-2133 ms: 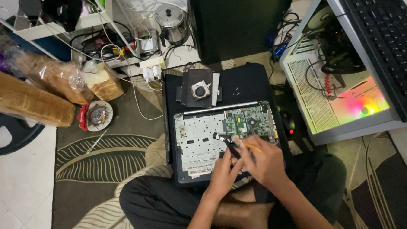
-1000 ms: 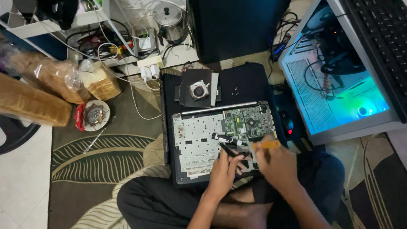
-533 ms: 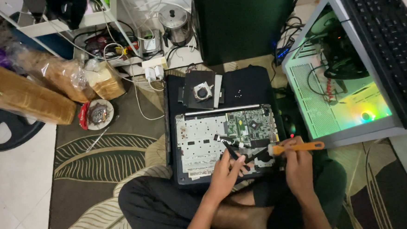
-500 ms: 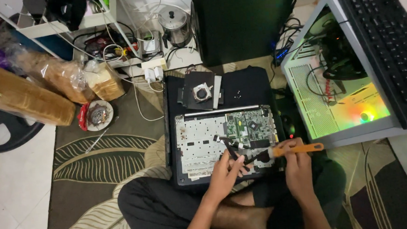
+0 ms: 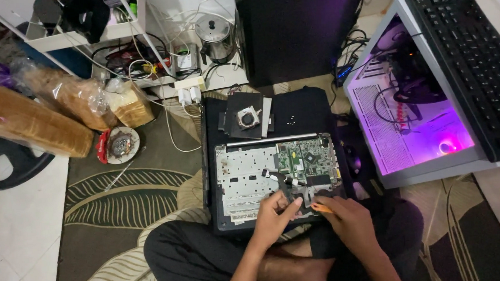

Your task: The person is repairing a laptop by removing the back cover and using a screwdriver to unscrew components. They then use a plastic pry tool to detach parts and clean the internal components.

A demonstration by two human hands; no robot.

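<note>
The right hand (image 5: 350,218) is closed around an orange screwdriver (image 5: 322,208), its tip on the open laptop (image 5: 274,176). Just beside it, the left hand (image 5: 273,218) pinches a small black part (image 5: 291,191) on the laptop.

A person seated on a patterned rug wears dark trousers, with bare forearms, a bare left hand (image 5: 274,216), a bare right hand (image 5: 348,218) and bare feet.

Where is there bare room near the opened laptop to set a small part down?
Free: the leaf-pattern rug left of the opened laptop, and the black mat right of the loose fan. Crowded: the laptop's near edge under the left hand and right hand, and the cabled shelf behind.
</note>
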